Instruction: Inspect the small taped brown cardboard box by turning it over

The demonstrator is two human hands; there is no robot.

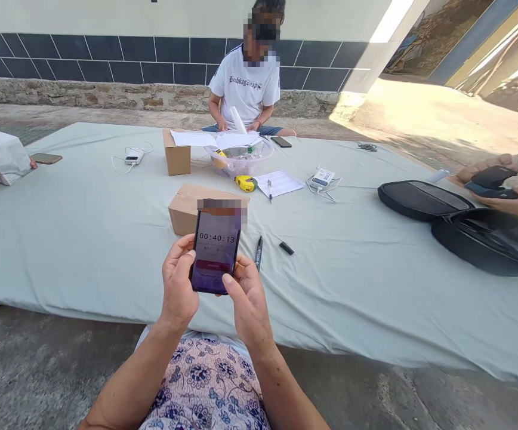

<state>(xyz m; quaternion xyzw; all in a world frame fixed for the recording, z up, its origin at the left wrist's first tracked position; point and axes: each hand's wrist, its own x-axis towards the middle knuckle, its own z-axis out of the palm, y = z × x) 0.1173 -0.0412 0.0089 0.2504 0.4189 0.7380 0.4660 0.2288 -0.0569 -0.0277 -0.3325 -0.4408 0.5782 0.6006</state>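
Observation:
A dark smartphone (215, 251) is held upright between both hands, its lit screen reading 00:40:13. My left hand (179, 280) grips its left edge, with the thumb along the side. On the other side, my right hand (250, 295) wraps the lower right edge, thumb at the bottom of the screen. Just behind the phone lies a closed cardboard box (182, 212), partly covered by it. A black marker (258, 254) rests on the cloth right of the phone, and its black cap (286, 248) lies apart from it.
A pale cloth (84, 239) covers the table. Farther back are a clear basin (263, 156), a yellow tape measure (245, 183), a printed sheet (281, 182) and another cardboard box (178, 158). A person (245, 83) sits opposite. An open black case (487, 239) stands right, near another person's hands.

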